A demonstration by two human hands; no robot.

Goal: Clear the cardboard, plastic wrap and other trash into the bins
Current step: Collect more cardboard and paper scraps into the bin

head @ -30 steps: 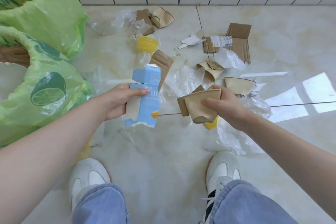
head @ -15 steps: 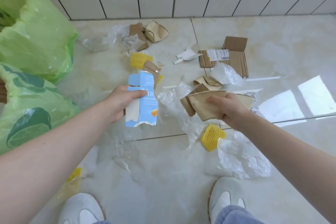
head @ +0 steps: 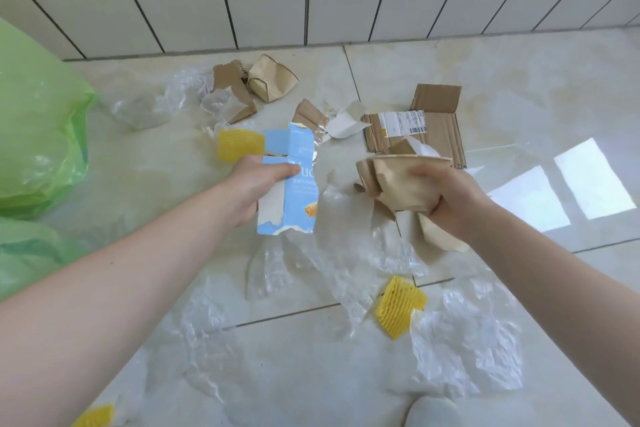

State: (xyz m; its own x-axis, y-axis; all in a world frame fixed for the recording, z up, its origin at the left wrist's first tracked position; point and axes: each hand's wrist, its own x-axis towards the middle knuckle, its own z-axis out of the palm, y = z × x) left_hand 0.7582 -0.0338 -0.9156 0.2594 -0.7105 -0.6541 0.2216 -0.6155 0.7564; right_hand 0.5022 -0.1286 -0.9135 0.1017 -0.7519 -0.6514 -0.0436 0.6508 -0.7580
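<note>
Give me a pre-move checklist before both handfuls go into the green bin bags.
1. Left hand grips the blue carton: ok.
2. Right hand grips the crushed brown paper cups: ok.
3. Green bin bags in view at the left: ok.
4. Bag mouth open: cannot tell, out of frame.
5. Floor cleared: not ok; plastic wrap, yellow foam net and labelled cardboard remain.
</note>
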